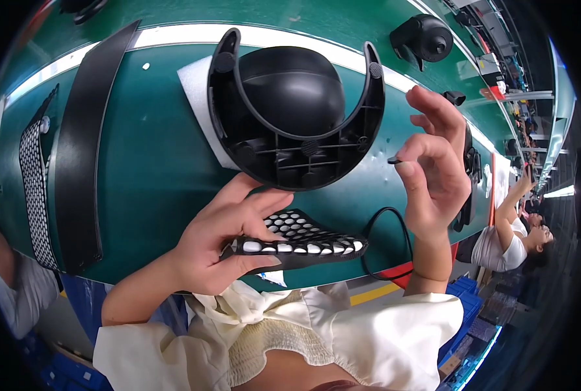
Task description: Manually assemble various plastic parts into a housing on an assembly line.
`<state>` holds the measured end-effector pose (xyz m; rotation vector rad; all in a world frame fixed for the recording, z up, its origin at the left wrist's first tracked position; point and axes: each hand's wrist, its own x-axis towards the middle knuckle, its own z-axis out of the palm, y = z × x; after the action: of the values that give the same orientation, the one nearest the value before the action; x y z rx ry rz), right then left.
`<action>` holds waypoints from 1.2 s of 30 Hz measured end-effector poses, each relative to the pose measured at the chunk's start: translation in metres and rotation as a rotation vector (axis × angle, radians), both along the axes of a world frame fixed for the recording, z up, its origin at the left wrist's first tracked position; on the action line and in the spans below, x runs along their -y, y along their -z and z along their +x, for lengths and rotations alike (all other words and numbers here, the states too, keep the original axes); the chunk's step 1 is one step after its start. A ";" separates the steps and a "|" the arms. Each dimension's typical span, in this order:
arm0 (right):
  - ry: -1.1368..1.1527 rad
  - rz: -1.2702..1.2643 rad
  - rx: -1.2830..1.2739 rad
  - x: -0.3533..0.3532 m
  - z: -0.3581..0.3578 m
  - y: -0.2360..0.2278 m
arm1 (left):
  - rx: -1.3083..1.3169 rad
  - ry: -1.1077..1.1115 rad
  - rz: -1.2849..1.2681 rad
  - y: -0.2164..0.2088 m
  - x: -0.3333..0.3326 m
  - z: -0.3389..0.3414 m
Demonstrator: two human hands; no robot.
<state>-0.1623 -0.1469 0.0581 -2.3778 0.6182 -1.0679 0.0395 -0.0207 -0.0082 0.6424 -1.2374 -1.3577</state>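
My left hand [215, 238] is closed on a curled black sheet [303, 228] patterned with rows of white round spots, pinched between thumb and fingers. Its upper fingers reach the lower edge of a black plastic housing [280, 156]. This crescent-shaped part has two upright horns, a ribbed inside and dark round spots at several places; a smooth black dome [293, 91] sits within its curve. To the right of the housing my right hand [437, 169] is raised, thumb and index finger pinching a small thin black pad [393, 161], the other fingers lifted.
White foam [202, 111] lies under the housing on the green table [147, 130]. Leftward are a long black strip [82, 150] and another spotted sheet [35, 189]. A black cable loop [385, 225] lies at right. Another black housing [424, 39] stands far right. Other people are at both sides.
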 end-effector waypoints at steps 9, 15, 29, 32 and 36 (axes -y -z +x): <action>0.030 -0.063 -0.242 0.000 0.012 -0.011 | -0.004 -0.008 0.006 -0.002 -0.001 -0.001; 0.036 -0.060 -0.287 -0.001 0.012 -0.016 | -0.072 -0.019 0.011 -0.001 -0.002 -0.004; 0.110 -0.561 -0.204 -0.001 -0.001 0.011 | -0.067 -0.059 0.066 -0.004 -0.003 -0.001; 0.042 0.474 -0.009 0.000 -0.001 0.016 | -0.049 -0.095 0.045 -0.004 -0.004 -0.004; -0.155 1.320 0.021 0.007 0.009 0.005 | -0.073 -0.083 0.058 0.001 -0.003 -0.007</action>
<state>-0.1534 -0.1542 0.0530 -1.2109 0.7680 -0.3503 0.0327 -0.0181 -0.0095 0.6713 -1.1050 -1.3400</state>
